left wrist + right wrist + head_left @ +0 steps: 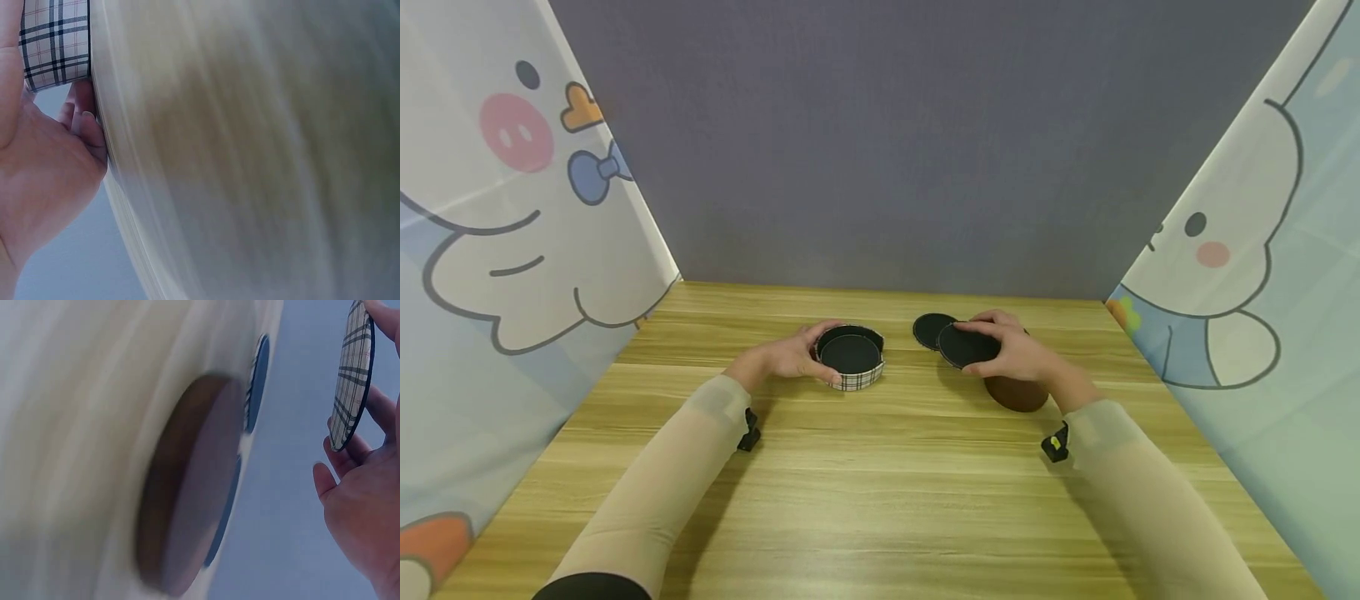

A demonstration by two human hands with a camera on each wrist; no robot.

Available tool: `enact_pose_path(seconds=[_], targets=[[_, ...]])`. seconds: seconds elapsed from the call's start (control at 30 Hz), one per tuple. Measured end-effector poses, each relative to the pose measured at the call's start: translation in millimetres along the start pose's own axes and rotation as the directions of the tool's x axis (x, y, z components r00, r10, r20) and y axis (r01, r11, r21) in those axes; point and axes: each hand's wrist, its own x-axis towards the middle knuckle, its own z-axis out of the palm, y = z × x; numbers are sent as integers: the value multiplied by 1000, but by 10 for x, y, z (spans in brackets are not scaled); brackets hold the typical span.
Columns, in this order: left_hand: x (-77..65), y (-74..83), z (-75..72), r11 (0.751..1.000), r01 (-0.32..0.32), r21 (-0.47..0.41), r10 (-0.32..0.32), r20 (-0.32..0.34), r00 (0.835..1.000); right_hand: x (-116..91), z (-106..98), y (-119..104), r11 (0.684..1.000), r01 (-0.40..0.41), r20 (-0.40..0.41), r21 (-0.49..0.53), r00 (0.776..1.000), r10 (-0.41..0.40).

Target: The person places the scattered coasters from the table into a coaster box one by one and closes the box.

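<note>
My left hand (790, 354) grips a round plaid coaster holder (859, 382) at its left side, thumb in front and fingers behind. A black disc (850, 354) lies inside it. The holder's checked wall (56, 40) shows in the left wrist view. With thumb and fingers my right hand (1011, 354) holds a round coaster (968, 345) by its edge, above the table. Its top is black; the right wrist view shows the plaid underside (353, 378). Below that hand sits a thick brown round piece (1017, 395), partly hidden by it.
Another black coaster (931, 328) lies on the wooden table (880, 500) behind the held one. A further dark disc (226, 515) shows past the brown piece in the right wrist view. A grey panel (880, 150) stands at the back, with printed cloths on both sides.
</note>
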Motion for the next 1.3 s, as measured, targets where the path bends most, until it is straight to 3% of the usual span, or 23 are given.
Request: enact_pose_path(seconds=[0.27, 0.47, 0.9, 1.3], targets=[[7, 4, 8, 1000, 5, 13, -5, -3, 1000, 310, 115, -357, 997, 73, 38, 23, 997, -74], [15, 6, 1, 1000, 10, 22, -10, -6, 1000, 575, 313, -550, 989, 146, 60, 24, 987, -147], [10, -6, -15, 1000, 24, 5, -24, 30, 999, 1037, 754, -914, 987, 162, 105, 6, 981, -161], [18, -12, -18, 1000, 13, -1, -12, 42, 999, 1170, 963, -1099, 990, 141, 153, 1, 978, -140]])
